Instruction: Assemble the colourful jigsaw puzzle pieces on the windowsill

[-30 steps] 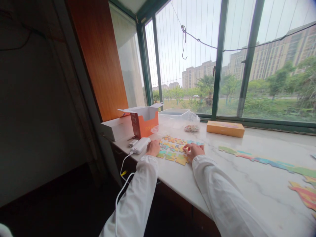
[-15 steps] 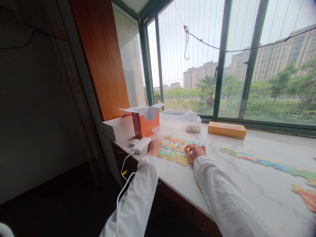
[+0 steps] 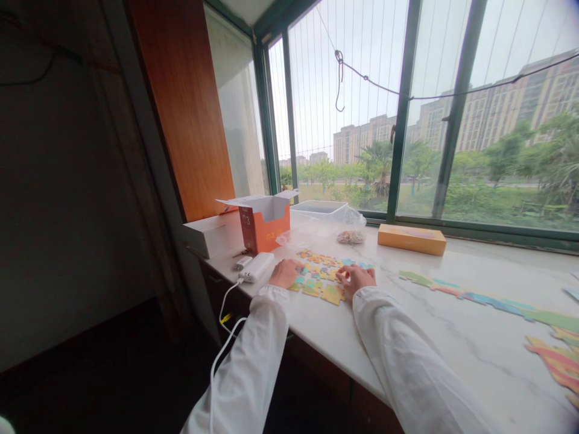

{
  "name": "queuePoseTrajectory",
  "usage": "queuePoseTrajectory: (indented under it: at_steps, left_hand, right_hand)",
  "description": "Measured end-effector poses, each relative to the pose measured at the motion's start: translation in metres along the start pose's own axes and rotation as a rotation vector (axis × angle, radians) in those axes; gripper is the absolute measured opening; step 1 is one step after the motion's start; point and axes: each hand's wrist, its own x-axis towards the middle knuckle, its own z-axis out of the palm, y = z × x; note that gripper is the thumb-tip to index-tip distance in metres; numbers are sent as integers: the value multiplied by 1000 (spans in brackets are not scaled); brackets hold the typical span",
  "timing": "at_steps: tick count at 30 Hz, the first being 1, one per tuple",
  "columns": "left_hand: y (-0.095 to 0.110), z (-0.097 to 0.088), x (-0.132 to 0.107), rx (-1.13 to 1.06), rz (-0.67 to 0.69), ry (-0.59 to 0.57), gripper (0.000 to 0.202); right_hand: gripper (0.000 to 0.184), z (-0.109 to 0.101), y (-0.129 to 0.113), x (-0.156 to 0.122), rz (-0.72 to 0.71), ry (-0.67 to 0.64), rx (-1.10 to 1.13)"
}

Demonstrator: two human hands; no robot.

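A partly joined jigsaw puzzle (image 3: 320,272) in yellow, green and blue lies on the marble-patterned counter between my hands. Over its left edge rests my left hand (image 3: 284,275), back upward, fingers stretched toward the pieces. My right hand (image 3: 359,279) is at the puzzle's right side, with thumb and forefinger curled together in a pinch near its edge. Whatever sits between those fingertips is too small to make out. Past the puzzle, a clear plastic bag (image 3: 351,237) holds more small pieces.
An orange open box (image 3: 266,232), a white box (image 3: 210,238) and a clear plastic tub (image 3: 319,211) stand behind. A white power bank (image 3: 257,267) with a cable lies left. A yellow box (image 3: 411,239) is by the window. Joined puzzle strips (image 3: 493,303) stretch along the right.
My left hand has reached slightly farther over the puzzle, its fingers more stretched out. The right hand keeps its pinch at almost the same spot. The view has shifted slightly.
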Motion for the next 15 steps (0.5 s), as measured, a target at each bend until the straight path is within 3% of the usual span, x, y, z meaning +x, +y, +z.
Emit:
queuePoseTrajectory:
  at_steps: [15]
  left_hand:
    - [6, -5, -2, 91, -30, 56, 47]
  right_hand:
    - [27, -13, -5, -4, 103, 38, -52]
